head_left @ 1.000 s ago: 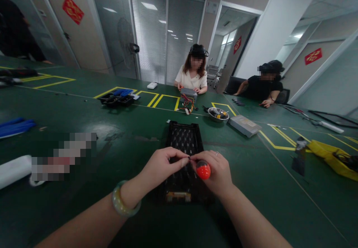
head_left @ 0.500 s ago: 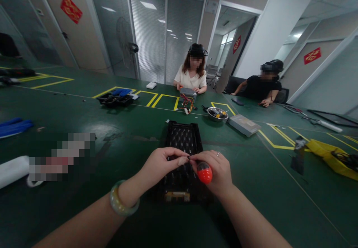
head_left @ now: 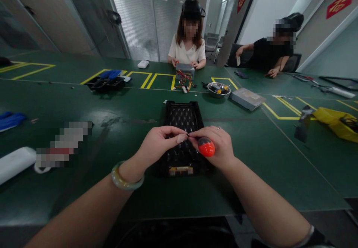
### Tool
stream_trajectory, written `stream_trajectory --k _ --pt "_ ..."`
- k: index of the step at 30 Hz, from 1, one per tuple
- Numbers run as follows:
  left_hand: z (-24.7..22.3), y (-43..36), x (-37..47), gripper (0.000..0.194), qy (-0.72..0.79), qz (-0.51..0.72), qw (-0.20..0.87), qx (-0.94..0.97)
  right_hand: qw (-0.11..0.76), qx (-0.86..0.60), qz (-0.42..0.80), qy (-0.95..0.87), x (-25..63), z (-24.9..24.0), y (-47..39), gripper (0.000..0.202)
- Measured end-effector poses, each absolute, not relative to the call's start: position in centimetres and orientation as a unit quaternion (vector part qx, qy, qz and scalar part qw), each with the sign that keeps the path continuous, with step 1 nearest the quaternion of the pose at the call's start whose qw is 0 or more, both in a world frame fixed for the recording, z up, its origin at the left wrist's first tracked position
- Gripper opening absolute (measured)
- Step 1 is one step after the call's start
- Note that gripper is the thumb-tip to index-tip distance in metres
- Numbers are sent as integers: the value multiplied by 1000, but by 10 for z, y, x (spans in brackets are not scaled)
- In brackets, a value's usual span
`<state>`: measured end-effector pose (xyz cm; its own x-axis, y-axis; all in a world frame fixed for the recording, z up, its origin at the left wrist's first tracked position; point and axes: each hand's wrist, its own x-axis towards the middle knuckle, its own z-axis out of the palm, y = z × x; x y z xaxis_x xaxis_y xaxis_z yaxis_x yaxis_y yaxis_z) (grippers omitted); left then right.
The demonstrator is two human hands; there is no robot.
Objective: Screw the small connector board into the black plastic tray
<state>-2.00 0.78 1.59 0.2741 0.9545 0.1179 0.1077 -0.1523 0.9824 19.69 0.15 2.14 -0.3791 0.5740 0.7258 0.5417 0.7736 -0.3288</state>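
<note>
A black slotted tray-like casing (head_left: 184,112) lies lengthwise in front of me, with a yellowish strip (head_left: 181,170) at its near end. Both my hands meet above its middle. My left hand (head_left: 163,140), with a bangle at the wrist, pinches at a tiny dark piece (head_left: 188,135) too small to name. The fingertips of my right hand (head_left: 219,145) touch the same spot. Tucked in the right palm is a screwdriver with a red and black handle (head_left: 206,147), its rounded end facing me; its shaft is hidden.
Beyond the casing stand a metal bowl of parts (head_left: 219,91) and a grey metal box (head_left: 247,99). A black tray with blue gloves (head_left: 105,80) sits far left, a yellow bag (head_left: 335,123) right. Two people sit across the green table (head_left: 134,143); one handles a power supply (head_left: 185,71).
My view has tilted down, so the table's near edge now shows. Both hands keep their pinch over the casing. The person at the right has raised one hand, holding something pale.
</note>
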Motion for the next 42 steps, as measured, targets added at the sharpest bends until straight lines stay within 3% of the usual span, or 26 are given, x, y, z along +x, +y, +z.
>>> stream_trajectory --k 6,12,20,30,37,42 --pt "16 8 -21 31 439 434 455 642 508 -344 63 -787 196 23 0 18" --pt "15 1 -12 13 388 299 291 822 607 -359 142 -694 195 21 2 14" --pt "16 -3 -6 11 299 157 163 927 613 -360 177 -680 195 21 3 11" --pt "14 -4 -5 13 294 113 155 936 628 -382 240 -635 197 21 2 14" --pt "15 -3 -4 16 296 113 166 934 682 -308 290 -597 194 28 -4 13" --pt "14 -2 -3 21 302 126 177 928 664 -272 338 -608 194 29 -8 15"
